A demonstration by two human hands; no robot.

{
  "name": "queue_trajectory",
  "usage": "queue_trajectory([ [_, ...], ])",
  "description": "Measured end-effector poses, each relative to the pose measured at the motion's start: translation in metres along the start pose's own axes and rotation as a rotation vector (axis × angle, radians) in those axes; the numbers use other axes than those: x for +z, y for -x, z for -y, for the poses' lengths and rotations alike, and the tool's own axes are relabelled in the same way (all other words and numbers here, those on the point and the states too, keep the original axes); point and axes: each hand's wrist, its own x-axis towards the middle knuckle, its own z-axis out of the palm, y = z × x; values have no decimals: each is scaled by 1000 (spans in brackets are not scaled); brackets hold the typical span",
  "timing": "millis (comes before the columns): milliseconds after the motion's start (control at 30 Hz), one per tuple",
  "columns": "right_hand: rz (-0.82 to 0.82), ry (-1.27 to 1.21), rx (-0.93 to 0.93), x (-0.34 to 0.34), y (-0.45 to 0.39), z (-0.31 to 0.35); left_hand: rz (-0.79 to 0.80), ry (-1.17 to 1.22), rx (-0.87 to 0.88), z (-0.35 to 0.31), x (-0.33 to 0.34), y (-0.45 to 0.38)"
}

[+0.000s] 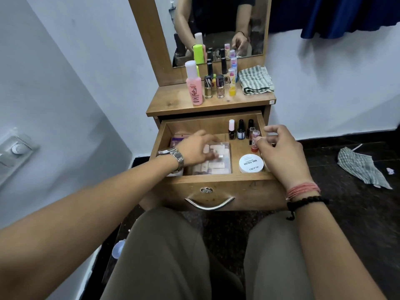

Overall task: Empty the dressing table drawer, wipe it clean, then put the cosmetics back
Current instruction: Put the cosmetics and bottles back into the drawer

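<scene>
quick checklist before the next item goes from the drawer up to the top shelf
1. Drawer pulled open: ok.
2. Right hand has an item: ok, it pinches the red lip balm.
3. Left hand grip on the clear box: cannot tell, blurred.
4. Free spot on the tabletop: ok, bare wood left of the pink bottle.
5. Wiping cloth at hand: ok, folded on top.
6. Drawer emptied: not ok, white jar and polish bottles remain.
</scene>
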Motion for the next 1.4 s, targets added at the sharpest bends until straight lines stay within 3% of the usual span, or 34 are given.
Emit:
queue_trajectory([
  [100,5,18,-1,1,-1,-1,169,-115,217,-13,7,7],
  [200,12,11,-1,0,-1,0,261,-257,241,-13,7,3],
  [367,16,13,-13,-1,-1,-2,233,-386,303,-15,11,-5],
  [933,47,61,5,1,2,-1,213,-340,174,17,15,-29],
  [1200,66,90,19,1,2,-1,254,-373,160,2,-4,-18],
  [1267,60,101,17,2,2,-2,130,-361,201,-13,-30,-12],
  [1400,62,123,19,3,2,-3,-462,-136,331,-30,-93,-3],
])
